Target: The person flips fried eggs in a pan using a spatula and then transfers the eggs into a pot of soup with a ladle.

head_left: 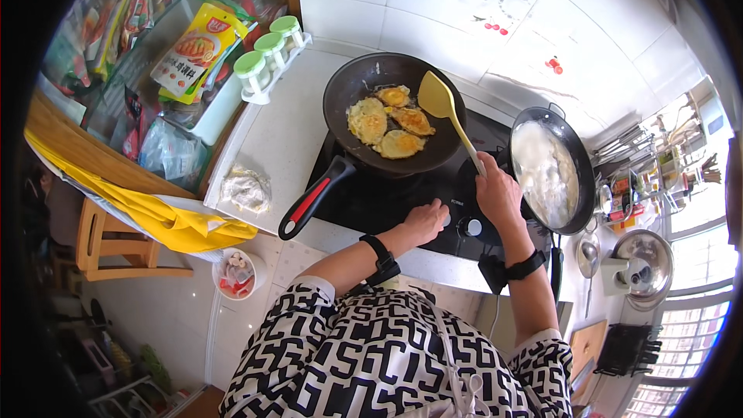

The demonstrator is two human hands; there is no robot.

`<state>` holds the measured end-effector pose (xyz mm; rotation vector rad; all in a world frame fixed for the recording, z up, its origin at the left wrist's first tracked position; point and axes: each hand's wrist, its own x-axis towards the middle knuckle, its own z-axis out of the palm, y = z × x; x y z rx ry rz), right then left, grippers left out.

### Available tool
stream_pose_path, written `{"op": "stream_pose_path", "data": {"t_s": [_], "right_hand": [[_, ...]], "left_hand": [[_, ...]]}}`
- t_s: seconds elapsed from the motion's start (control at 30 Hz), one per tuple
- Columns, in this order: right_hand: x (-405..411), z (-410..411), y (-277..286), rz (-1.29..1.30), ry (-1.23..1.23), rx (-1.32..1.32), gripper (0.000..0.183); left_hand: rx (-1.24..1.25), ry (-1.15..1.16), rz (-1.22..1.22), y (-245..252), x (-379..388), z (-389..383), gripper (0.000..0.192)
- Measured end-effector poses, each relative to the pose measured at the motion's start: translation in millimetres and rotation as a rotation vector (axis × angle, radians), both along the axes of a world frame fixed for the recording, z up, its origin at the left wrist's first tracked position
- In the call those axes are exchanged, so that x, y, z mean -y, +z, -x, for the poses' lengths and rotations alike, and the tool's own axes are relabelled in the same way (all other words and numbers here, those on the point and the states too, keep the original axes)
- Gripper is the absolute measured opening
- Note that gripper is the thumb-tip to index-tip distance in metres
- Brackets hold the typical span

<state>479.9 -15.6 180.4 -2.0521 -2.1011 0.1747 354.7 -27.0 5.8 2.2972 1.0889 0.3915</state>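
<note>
In my right hand (499, 188) is the handle of a yellow spatula (436, 98), its blade over the right side of a dark frying pan (354, 69). Several fried eggs (400, 142) lie in that pan, whose black-and-red handle (316, 197) points toward me at the left. My left hand (426, 220) touches a control knob (446, 220) at the front of the black cooktop (371, 200); its fingers partly cover the knob. A second knob (471, 227) sits just to the right. On the right, a second dark pan (585, 186) contains whitish, bubbling food (545, 174).
A crumpled white cloth (245, 188) lies on the counter left of the pan handle. Green-lidded jars (270, 51) stand in a rack by the open cabinet. Right of the stove are a ladle (588, 255) and a metal lid (656, 261). A waste bin (260, 270) stands on the floor.
</note>
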Motion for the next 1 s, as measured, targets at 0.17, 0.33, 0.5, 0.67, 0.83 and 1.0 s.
{"op": "stream_pose_path", "data": {"t_s": [0.17,0.33,0.5,0.67,0.83,1.0], "right_hand": [[7,-3,3,0.006,-0.014,-0.031,0.040],[14,-7,2,0.054,0.085,-0.034,0.041],[16,-10,2,0.052,0.055,0.017,0.041],[15,-7,9,0.026,0.016,-0.043,0.043],[14,-11,6,-0.006,-0.011,-0.096,0.041],[8,-13,1,-0.019,-0.046,-0.045,0.041]], "left_hand": [[-0.027,-0.012,0.015,9,0,1,0.032],[-0.047,-0.013,0.019,11,0,2,0.032],[-0.065,-0.032,0.035,11,0,1,0.031],[-0.089,-0.030,0.023,-6,0,4,0.045],[-0.061,0.001,0.129,34,14,23,0.055],[0.099,0.123,0.195,27,35,88,0.049]]}}
